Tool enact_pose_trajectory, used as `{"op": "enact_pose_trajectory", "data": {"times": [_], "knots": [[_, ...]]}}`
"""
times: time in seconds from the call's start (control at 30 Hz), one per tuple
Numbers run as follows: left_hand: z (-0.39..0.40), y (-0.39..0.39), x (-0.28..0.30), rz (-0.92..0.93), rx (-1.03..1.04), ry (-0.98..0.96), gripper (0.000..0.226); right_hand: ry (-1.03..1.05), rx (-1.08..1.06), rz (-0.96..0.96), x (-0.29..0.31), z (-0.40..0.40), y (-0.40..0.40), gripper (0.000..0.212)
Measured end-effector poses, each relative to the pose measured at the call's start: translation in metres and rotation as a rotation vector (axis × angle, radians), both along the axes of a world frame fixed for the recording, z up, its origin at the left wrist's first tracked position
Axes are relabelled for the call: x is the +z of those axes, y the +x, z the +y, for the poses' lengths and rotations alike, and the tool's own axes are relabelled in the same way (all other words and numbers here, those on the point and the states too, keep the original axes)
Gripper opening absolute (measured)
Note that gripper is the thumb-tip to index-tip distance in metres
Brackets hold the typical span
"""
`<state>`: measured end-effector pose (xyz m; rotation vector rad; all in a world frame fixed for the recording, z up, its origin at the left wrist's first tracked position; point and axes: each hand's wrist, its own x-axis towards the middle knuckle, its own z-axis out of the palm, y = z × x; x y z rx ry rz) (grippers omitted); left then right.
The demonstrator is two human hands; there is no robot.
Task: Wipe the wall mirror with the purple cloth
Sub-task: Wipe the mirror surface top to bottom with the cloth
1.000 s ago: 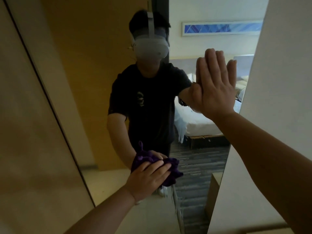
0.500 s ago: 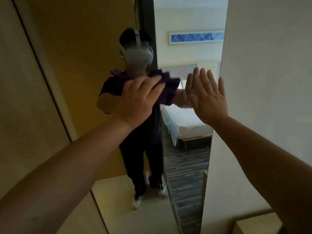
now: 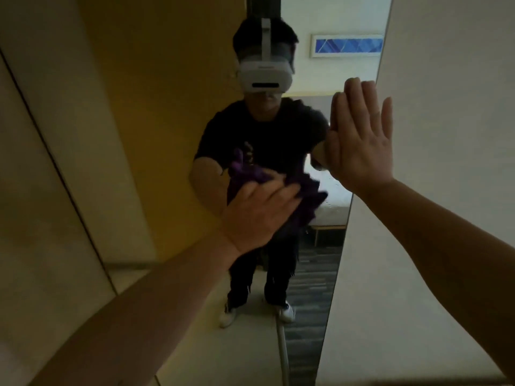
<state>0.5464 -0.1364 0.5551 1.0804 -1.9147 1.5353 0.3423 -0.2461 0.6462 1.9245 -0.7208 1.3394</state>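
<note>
The tall wall mirror fills the middle of the view and reflects a person in dark clothes with a headset. My left hand presses the crumpled purple cloth flat against the glass at about chest height of the reflection. The cloth shows above and to the right of my fingers; the rest is hidden under my palm. My right hand lies flat on the glass near the mirror's right edge, fingers straight and pointing up, holding nothing.
A pale wall borders the mirror on the right, and a beige panel on the left. The reflection shows a bed, dark striped carpet and a blue picture on the far wall.
My left hand with the cloth rose from low on the mirror to head height, then came back down to chest height. My right hand stayed flat on the glass.
</note>
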Motion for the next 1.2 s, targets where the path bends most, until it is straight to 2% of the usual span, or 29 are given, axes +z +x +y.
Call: {"op": "enact_pose_trajectory", "data": {"times": [0.07,0.13,0.23,0.47,0.63,0.73,0.83,0.97,1.2], "knots": [[0.008,0.007,-0.071,-0.038,0.013,0.092,0.032,-0.041,0.029,-0.015,-0.001,-0.004,0.001,0.055],[0.018,0.013,-0.117,-0.044,0.061,0.16,0.036,-0.079,0.043,-0.026,-0.001,-0.008,0.002,0.054],[0.022,0.016,-0.129,-0.013,0.087,0.195,0.033,-0.07,0.04,-0.039,-0.002,-0.009,0.002,0.054],[0.034,0.0,-0.076,0.107,0.061,0.217,0.028,0.052,0.061,0.019,0.004,0.011,-0.013,0.053],[0.018,-0.016,0.052,0.323,0.018,-0.049,0.033,0.216,-0.041,-0.003,-0.011,0.004,-0.058,0.055],[-0.003,-0.036,0.127,0.299,-0.006,-0.116,0.041,0.292,-0.138,0.021,-0.017,-0.011,-0.074,0.059],[-0.027,-0.06,0.168,0.237,0.046,-0.153,0.038,0.27,-0.119,0.026,-0.021,-0.023,-0.071,0.06],[-0.04,-0.071,0.153,0.191,0.11,-0.173,0.045,0.173,-0.09,-0.045,-0.028,-0.037,-0.062,0.059],[-0.041,-0.074,0.092,0.073,0.063,-0.114,0.042,-0.019,-0.049,-0.143,-0.036,-0.057,-0.053,0.061]]}}
